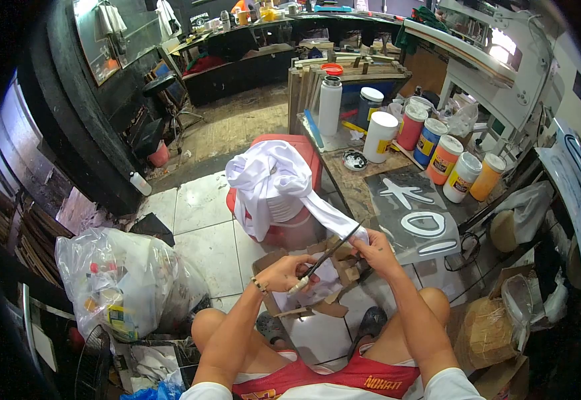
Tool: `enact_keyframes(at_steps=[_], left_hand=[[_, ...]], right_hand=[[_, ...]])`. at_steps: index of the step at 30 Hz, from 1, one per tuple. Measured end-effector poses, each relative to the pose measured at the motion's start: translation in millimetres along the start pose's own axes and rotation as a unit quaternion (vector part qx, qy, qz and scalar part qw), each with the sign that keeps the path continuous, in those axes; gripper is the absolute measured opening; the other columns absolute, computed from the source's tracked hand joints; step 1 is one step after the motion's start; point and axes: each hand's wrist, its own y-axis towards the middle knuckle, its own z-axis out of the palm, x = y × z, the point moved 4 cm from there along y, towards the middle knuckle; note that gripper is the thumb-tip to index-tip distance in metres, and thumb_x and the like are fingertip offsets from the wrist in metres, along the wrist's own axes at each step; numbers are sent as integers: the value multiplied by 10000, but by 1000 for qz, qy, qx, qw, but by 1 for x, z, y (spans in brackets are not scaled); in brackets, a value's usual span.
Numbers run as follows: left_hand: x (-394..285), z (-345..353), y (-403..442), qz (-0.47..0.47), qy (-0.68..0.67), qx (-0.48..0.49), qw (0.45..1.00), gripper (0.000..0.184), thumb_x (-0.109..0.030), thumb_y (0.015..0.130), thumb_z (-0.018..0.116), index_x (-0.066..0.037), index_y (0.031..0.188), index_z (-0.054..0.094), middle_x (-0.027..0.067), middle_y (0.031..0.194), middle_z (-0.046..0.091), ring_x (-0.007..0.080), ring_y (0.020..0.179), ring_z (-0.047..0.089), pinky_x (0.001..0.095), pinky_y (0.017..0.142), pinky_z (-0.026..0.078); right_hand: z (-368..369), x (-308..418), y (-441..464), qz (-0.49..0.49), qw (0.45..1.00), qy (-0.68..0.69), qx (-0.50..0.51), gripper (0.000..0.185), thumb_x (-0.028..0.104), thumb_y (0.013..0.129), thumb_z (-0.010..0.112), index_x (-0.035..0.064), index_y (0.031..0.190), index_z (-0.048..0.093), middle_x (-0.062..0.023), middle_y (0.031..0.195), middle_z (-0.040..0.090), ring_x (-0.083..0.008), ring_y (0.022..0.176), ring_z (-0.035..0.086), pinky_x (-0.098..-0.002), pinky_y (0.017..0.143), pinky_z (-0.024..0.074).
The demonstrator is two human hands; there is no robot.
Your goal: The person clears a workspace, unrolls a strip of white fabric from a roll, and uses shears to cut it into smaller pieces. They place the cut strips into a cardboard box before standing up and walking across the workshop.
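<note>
My left hand [290,272] is closed on a dark, thin-bladed tool [331,251] that points up and to the right; whether it is a knife or scissors I cannot tell. Its far end lies against a strip of white cloth [330,219]. Fingers of my right hand [375,251] pinch the end of that strip. The rest of the cloth is bunched over a round white container on a red chair [313,157]. Below my hands, an open cardboard box [352,274] holds white scraps.
Paint jars [444,160] and a white bottle [330,107] stand on the worktable at right, beside a black stencil-like sheet [407,230]. A clear bag of rubbish [125,280] sits on the left floor. Another cardboard box [497,327] is at lower right.
</note>
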Motion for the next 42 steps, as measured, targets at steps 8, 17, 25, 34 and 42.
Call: enact_keyframes(at_steps=[8, 17, 25, 34, 42], left_hand=[[0, 0, 0, 10, 45, -10, 999, 688, -39, 770, 759, 37, 1376, 443, 130, 1070, 715, 139, 955, 660, 273, 797, 532], [-12, 3, -4, 0, 75, -28, 997, 661, -25, 754, 744, 45, 1356, 479, 107, 1055, 724, 133, 947, 661, 285, 815, 534], [-10, 4, -3, -7, 47, -24, 999, 667, -17, 754, 740, 46, 1362, 472, 111, 1069, 717, 137, 940, 660, 296, 822, 537], [-5, 2, -2, -3, 64, -20, 998, 662, -48, 774, 750, 53, 1362, 465, 120, 1058, 718, 118, 944, 646, 264, 799, 525], [-15, 5, -6, -19, 53, -25, 998, 733, -60, 739, 767, 59, 1387, 445, 113, 1075, 721, 111, 934, 638, 254, 784, 508]], right_hand=[[0, -1, 0, 6, 1000, -15, 3, 206, 184, 934, 651, 5, 1026, 694, 13, 840, 663, -65, 721, 563, -244, 663, 462], [0, -1, 0, 0, 1000, -17, 5, 206, 184, 940, 641, 1, 1021, 687, 11, 823, 652, -71, 715, 559, -243, 652, 447], [1, 1, -2, -4, 1000, -15, 8, 225, 214, 937, 654, 11, 1025, 695, 16, 812, 650, -59, 716, 554, -233, 643, 440], [-4, -8, 1, 9, 999, -31, 3, 227, 213, 936, 656, 11, 1032, 694, 19, 830, 656, -64, 712, 558, -237, 645, 439], [1, 2, -3, -1, 1000, -13, 5, 202, 161, 932, 636, -3, 1035, 690, 12, 828, 656, -65, 712, 557, -241, 648, 456]])
